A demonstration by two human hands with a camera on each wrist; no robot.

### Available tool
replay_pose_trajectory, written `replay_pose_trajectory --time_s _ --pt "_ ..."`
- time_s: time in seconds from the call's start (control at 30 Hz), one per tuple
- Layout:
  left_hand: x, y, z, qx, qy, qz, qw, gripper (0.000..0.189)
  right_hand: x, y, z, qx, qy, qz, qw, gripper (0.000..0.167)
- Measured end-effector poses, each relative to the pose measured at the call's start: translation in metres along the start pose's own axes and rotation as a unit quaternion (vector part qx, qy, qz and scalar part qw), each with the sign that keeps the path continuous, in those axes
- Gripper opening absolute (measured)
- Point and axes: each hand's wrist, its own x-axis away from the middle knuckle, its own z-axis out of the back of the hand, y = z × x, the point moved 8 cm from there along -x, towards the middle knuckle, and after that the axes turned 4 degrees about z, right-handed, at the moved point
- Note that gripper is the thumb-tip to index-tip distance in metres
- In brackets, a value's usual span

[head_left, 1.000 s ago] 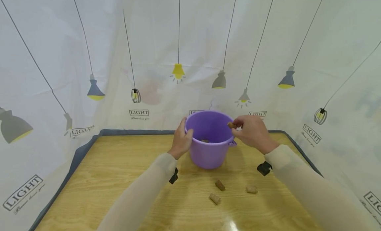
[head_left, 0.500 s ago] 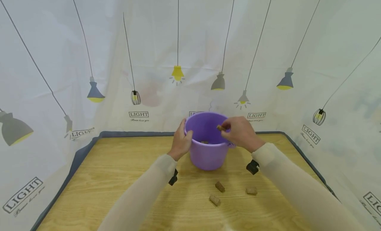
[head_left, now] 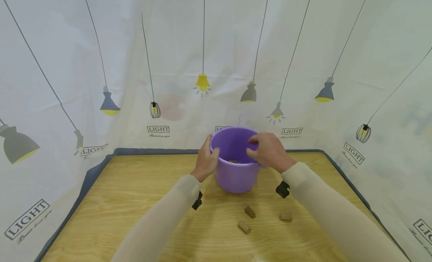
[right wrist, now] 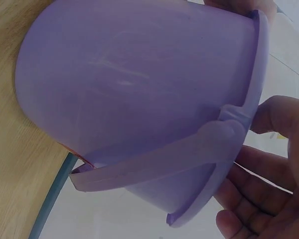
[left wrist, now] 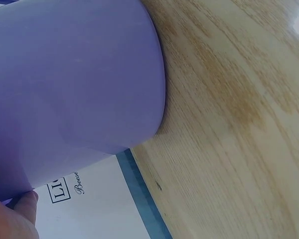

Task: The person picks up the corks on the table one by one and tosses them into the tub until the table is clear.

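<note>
- The purple bucket (head_left: 236, 179) stands on the desk (head_left: 145, 187) at the centre of the head view. The left hand (head_left: 205, 160) grips its rim (head_left: 240, 164) on the left side; a sideways pull from that hold could, I think, slide or tip it.
- The right hand (head_left: 270, 151) is over the rim at centre right, thumb and fingers parted, with nothing I can see between them. Drawn out low, it could knock the rim and jolt the bucket.
- The handle (right wrist: 154, 162) hangs outside the bucket across the middle of the right wrist view; a finger might snag there.
- A cork (head_left: 233, 161) shows inside the bucket; a tip could spill it.
- Lower centre lie a dark cork (head_left: 250, 211), a pale cork (head_left: 244, 227) and, further right, a third cork (head_left: 285, 216); a brushing sleeve (head_left: 337, 205) could roll them.
</note>
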Motion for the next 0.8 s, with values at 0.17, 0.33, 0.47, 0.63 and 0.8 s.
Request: replay_pose_trajectory --time_s 0.17,0.33,0.47,0.63,0.8 --pt "-0.002 -0.001 0.001 -0.001 0.004 -0.005 1.0000 0.067 0.002 0.001 0.003 0.002 0.010 0.001 0.9999 0.035" --pt "-0.002 -0.001 0.001 -0.001 0.003 -0.002 1.0000 0.067 0.006 -0.001 0.006 -0.010 0.015 0.005 0.9998 0.034" --pt "-0.001 0.000 0.001 0.003 0.001 -0.001 1.0000 0.068 0.009 -0.002 0.008 -0.018 0.017 0.007 0.9997 0.035" --pt "0.000 0.000 0.001 -0.002 0.005 -0.002 1.0000 0.067 0.013 0.001 0.009 -0.024 0.024 0.016 0.9993 0.035" --pt "0.000 0.002 0.002 -0.005 0.010 -0.006 0.9999 0.068 0.019 0.007 0.010 -0.033 0.039 0.022 0.9985 0.037"
